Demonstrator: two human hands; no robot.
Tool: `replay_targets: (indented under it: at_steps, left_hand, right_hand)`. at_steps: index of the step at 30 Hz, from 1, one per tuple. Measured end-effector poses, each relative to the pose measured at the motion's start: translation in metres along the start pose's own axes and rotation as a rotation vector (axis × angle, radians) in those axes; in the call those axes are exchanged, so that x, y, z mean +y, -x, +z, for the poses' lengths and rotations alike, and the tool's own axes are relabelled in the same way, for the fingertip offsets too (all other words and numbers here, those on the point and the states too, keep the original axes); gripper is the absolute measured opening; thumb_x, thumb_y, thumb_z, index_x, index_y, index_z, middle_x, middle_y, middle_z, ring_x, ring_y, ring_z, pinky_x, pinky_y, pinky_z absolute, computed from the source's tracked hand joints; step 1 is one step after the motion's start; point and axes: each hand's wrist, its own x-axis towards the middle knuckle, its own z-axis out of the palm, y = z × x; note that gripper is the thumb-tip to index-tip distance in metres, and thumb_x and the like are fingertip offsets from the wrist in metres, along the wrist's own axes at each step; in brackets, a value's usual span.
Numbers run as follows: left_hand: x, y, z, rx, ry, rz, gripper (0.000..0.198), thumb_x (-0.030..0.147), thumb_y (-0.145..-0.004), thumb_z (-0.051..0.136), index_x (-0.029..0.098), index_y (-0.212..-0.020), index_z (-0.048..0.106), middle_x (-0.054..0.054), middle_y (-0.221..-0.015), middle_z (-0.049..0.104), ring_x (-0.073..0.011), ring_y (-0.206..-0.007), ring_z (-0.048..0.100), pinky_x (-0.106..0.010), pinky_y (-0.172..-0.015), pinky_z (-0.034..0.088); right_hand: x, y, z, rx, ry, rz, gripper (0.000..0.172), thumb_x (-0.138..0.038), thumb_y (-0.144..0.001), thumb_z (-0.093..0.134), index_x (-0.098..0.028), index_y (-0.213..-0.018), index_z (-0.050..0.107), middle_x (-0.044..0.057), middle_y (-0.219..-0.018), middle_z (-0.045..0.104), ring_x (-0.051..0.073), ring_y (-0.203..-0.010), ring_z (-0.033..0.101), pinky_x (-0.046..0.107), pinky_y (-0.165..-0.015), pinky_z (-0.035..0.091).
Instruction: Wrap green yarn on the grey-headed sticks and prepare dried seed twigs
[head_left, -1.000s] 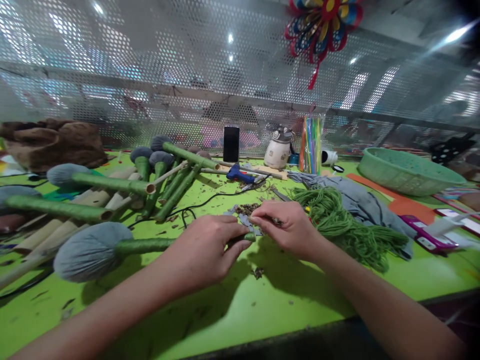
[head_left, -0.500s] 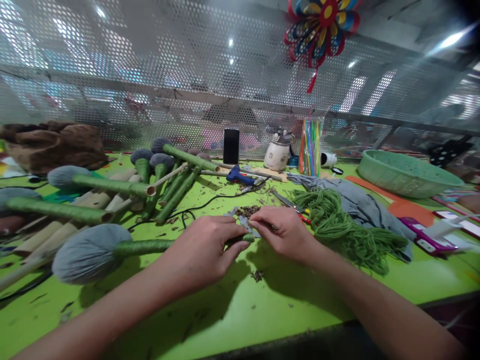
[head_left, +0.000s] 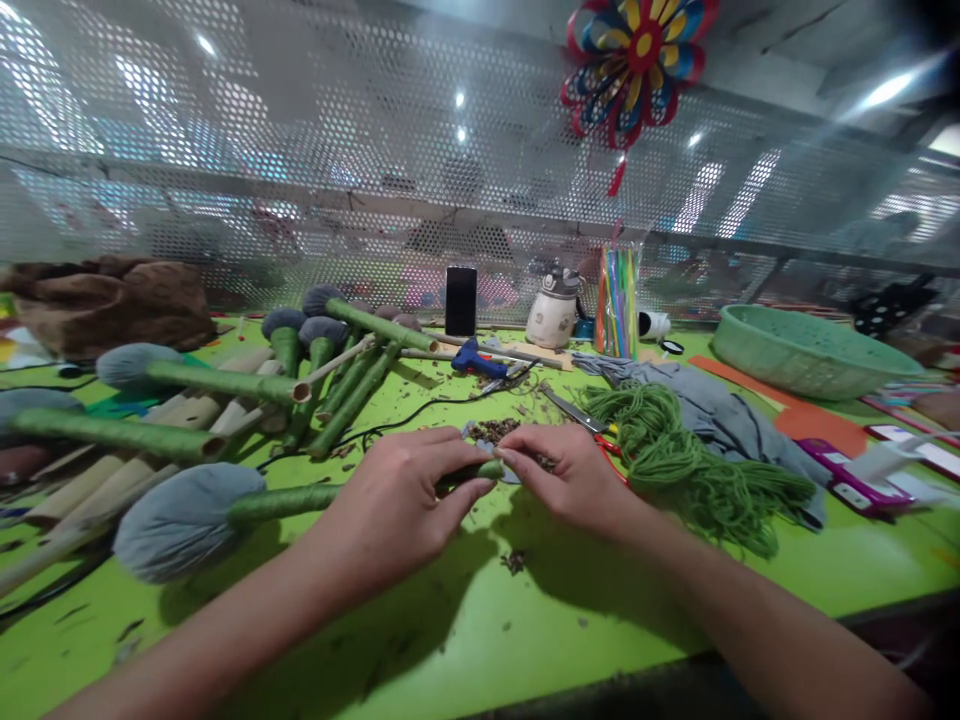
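One green-wrapped stick with a bulbous grey-cloth head is partly hidden by the gripping left hand; the right hand is pinched, contents unclear.

A mallet-shaped piece is held sideways, its gathered grey cloth head left, green-wrapped handle pointing right.

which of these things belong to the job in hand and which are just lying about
Belongs to the job:
green-wrapped stick with a grey padded head, held in the left hand, with the right hand at its end
similar padded sticks, probably

Apparently just lying about:
phone
white bottle
green basin
scissors, green yarn and blue glue gun, though perhaps kept for use
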Motion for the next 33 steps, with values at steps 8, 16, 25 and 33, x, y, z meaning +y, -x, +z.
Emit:
replay_targets:
  at_steps: [8, 16, 25, 33]
  left_hand:
    - [-0.0004, 0.0021, -0.0004, 0.049, -0.009, 0.009, 0.016, 0.026, -0.081, 0.060, 0.019, -0.093, 0.069, -0.003, -0.077, 0.065, -0.0156, -0.071, 0.061, -0.027, -0.064, 0.045]
    - [0.0011, 0.0022, 0.0004, 0.108, -0.088, 0.054, 0.014, 0.022, -0.082, 0.058, 0.020, -0.092, 0.067, -0.003, -0.076, 0.063, -0.0140, -0.068, 0.057, -0.025, -0.060, 0.043]
    - [0.0018, 0.0036, 0.0034, 0.161, -0.175, 0.110, 0.010, 0.018, -0.083, 0.054, 0.018, -0.087, 0.064, -0.003, -0.075, 0.059, -0.0139, -0.067, 0.054, -0.025, -0.060, 0.041]
    - [0.0003, 0.0040, 0.0053, 0.152, -0.186, 0.117, 0.007, 0.017, -0.083, 0.053, 0.018, -0.082, 0.061, -0.003, -0.075, 0.057, -0.0137, -0.067, 0.052, -0.025, -0.060, 0.040]
  right_hand:
    - [-0.0014, 0.0045, 0.0072, 0.124, 0.080, -0.060, 0.015, -0.018, -0.088, 0.049, -0.015, -0.081, 0.061, 0.004, -0.071, 0.063, 0.012, -0.065, 0.056, 0.023, -0.063, 0.043]
    - [-0.0063, 0.0050, 0.0061, 0.159, 0.102, -0.078, 0.015, -0.017, -0.088, 0.047, -0.016, -0.082, 0.061, 0.004, -0.070, 0.063, 0.013, -0.065, 0.056, 0.024, -0.063, 0.044]
    - [-0.0047, 0.0064, 0.0093, 0.180, 0.099, -0.084, 0.014, -0.018, -0.088, 0.048, -0.016, -0.083, 0.060, 0.004, -0.070, 0.061, 0.012, -0.064, 0.054, 0.024, -0.063, 0.043]
    - [-0.0047, 0.0054, 0.0077, 0.166, 0.082, -0.089, 0.015, -0.020, -0.089, 0.048, -0.016, -0.082, 0.060, 0.004, -0.070, 0.061, 0.012, -0.064, 0.054, 0.024, -0.062, 0.043]
